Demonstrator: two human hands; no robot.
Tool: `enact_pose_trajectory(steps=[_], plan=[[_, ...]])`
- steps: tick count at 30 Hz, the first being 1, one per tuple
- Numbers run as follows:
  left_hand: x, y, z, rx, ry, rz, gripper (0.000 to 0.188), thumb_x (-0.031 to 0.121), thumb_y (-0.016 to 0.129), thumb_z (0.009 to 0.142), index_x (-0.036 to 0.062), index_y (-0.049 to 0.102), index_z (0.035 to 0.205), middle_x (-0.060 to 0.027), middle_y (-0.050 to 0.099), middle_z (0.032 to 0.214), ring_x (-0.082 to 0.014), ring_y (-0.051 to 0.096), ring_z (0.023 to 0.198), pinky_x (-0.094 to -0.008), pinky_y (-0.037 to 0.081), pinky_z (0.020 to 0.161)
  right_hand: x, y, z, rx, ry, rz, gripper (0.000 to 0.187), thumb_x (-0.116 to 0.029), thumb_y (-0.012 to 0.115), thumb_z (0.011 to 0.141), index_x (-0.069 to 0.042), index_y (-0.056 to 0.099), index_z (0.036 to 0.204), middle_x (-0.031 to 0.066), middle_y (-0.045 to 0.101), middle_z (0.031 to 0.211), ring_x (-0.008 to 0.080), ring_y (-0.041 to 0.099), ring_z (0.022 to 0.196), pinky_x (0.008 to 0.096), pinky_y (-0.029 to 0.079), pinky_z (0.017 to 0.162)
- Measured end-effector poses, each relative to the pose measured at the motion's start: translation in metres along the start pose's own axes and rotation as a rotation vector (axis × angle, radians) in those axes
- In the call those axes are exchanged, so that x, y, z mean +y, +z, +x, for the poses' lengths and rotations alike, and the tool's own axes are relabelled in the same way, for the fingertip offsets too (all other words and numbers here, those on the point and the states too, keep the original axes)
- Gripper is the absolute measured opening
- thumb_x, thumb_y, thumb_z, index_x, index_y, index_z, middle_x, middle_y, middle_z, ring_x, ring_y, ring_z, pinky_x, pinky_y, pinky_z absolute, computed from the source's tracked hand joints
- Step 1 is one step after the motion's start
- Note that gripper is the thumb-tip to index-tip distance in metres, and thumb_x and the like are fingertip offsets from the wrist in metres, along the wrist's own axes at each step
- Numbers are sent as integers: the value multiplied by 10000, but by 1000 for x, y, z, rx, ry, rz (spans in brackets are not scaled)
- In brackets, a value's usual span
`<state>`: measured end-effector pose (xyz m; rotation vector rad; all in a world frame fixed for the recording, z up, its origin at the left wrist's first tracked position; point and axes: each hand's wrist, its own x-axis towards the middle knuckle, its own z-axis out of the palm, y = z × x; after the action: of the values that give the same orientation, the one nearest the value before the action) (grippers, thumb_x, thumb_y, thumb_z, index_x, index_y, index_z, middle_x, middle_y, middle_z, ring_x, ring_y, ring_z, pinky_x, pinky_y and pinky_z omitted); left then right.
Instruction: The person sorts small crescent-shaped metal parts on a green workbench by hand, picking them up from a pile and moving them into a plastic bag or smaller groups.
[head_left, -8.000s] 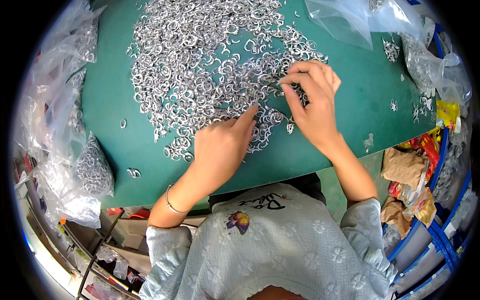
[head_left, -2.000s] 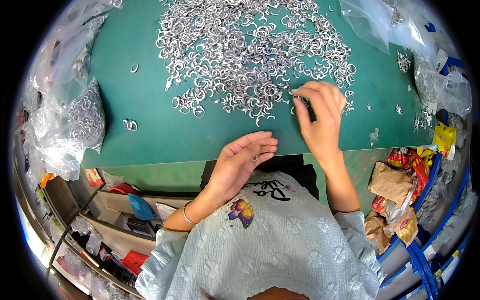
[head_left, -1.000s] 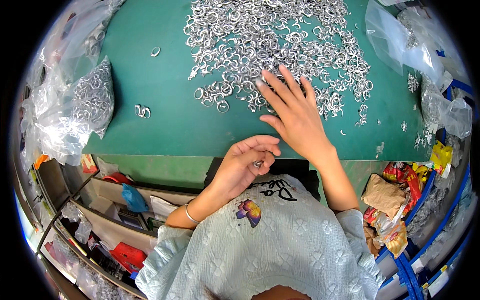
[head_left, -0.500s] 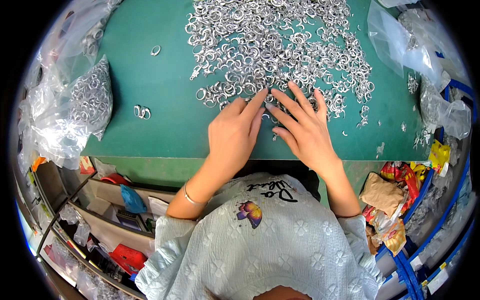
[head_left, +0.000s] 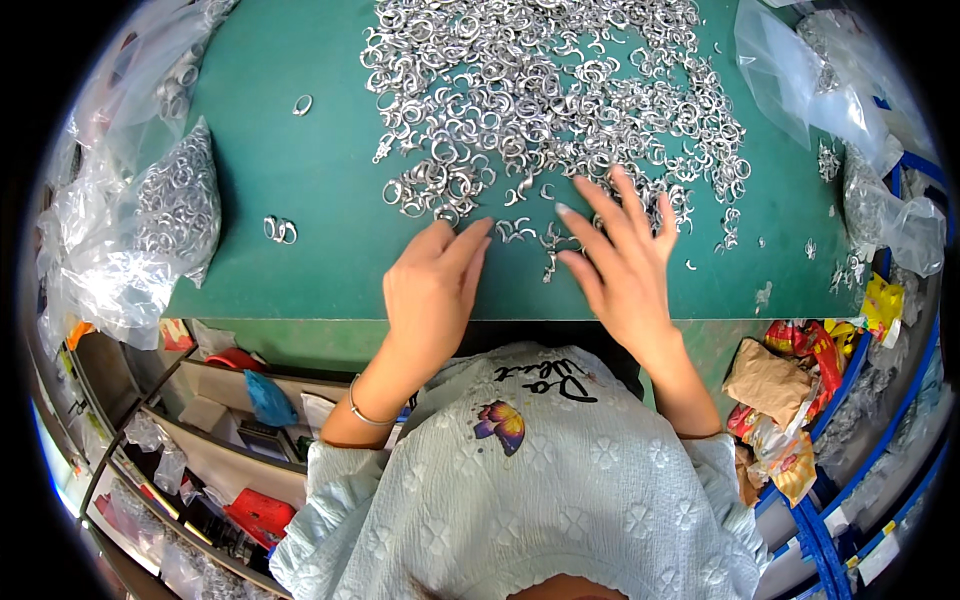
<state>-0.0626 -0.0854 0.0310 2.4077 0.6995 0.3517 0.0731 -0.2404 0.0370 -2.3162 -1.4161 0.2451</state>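
A wide heap of silvery metal rings (head_left: 470,110), many curved or open in shape, spreads over the green tabletop (head_left: 290,180). At its near left edge my left hand (head_left: 428,290) rests low over the table, index finger and thumb apart, nothing visible in it. What its curled fingers touch underneath is hidden. My right hand (head_left: 628,265) is open to the right, its fingers spread along the heap's near side. Between the two hands lie a few loose curved pieces (head_left: 515,230) and a small cluster (head_left: 549,265) near the right thumb.
Two rings (head_left: 280,230) and a single ring (head_left: 302,105) lie apart on the left. A clear plastic bag full of rings (head_left: 180,205) stands at the left edge. More plastic bags (head_left: 800,90) lie at the right, beside blue racks (head_left: 825,540). A drawer unit (head_left: 225,440) stands below left.
My hands have drawn apart: the left moved left and nearer me, the right slightly right. Loose curved pieces now show on the green surface between them.
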Motion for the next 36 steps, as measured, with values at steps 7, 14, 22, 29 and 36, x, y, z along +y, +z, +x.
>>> enact_pose_trajectory(steps=[7, 14, 22, 29, 36], plan=[[4, 10, -2, 20, 112, -99, 251, 26, 724, 752, 80, 698, 996, -65, 417, 625, -192, 423, 505, -323, 362, 472, -9, 0, -15, -135, -126, 103, 368, -134, 693, 771, -124, 632, 1134, 51, 522, 1325, 285, 355, 1348, 551, 148, 1064], [3, 8, -7, 29, 37, -85, 265, 12, 695, 775, 73, 682, 1032, -71, 425, 624, -206, 431, 505, -330, 370, 475, 11, 1, -12, 126, -1, 35, 370, -91, 676, 775, -102, 629, 1142, 65, 523, 1327, 290, 376, 1332, 541, 160, 1063], [-2, 6, -2, 11, 43, -28, 224, 6, 677, 787, 64, 678, 1003, -80, 465, 639, -205, 460, 506, -328, 383, 484, 2, 20, 24, 210, -95, -50, 259, -98, 693, 757, -100, 644, 1011, 31, 585, 1118, 275, 474, 1202, 567, 214, 1023], [11, 14, 9, 78, 61, -69, 232, 36, 702, 772, 62, 678, 1002, -78, 484, 650, -206, 489, 518, -328, 397, 486, 6, 16, 15, 293, -13, 57, 210, -118, 724, 726, -107, 655, 924, 11, 584, 1040, 236, 508, 1104, 502, 225, 1017], [16, 31, 25, 85, 70, -57, 161, 72, 728, 752, 59, 675, 904, -68, 508, 665, -204, 500, 529, -330, 408, 486, 2, 22, 22, 291, -17, -26, 217, -127, 727, 718, -104, 637, 914, 18, 568, 1056, 236, 499, 1093, 490, 237, 1002]])
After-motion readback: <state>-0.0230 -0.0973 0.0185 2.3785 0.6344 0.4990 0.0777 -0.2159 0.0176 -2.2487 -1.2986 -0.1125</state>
